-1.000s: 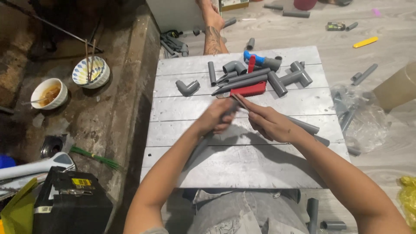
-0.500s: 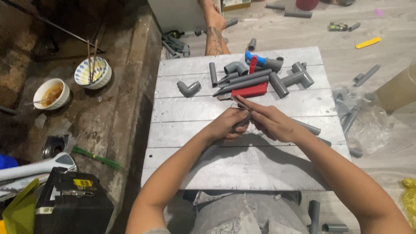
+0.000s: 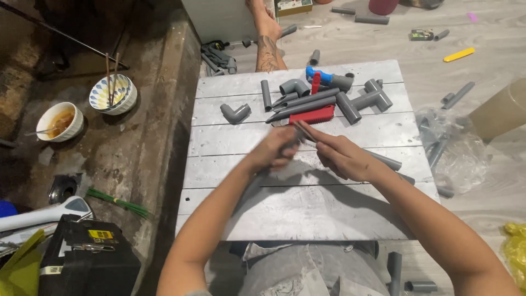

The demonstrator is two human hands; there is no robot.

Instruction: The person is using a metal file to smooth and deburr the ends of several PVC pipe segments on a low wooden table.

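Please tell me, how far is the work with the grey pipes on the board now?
Looks done: one tee assembly of joined grey pipes lies at the far edge of the white board. In hand: the left hand grips a grey pipe, and the right hand works a thin strip against its end. Left: a loose elbow, short pipes and a red tool lie unjoined.

Pale plank floor [image 3: 482, 49]; grey board table [image 3: 307, 214]; stained, perhaps concrete, ledge [image 3: 131, 148] left.
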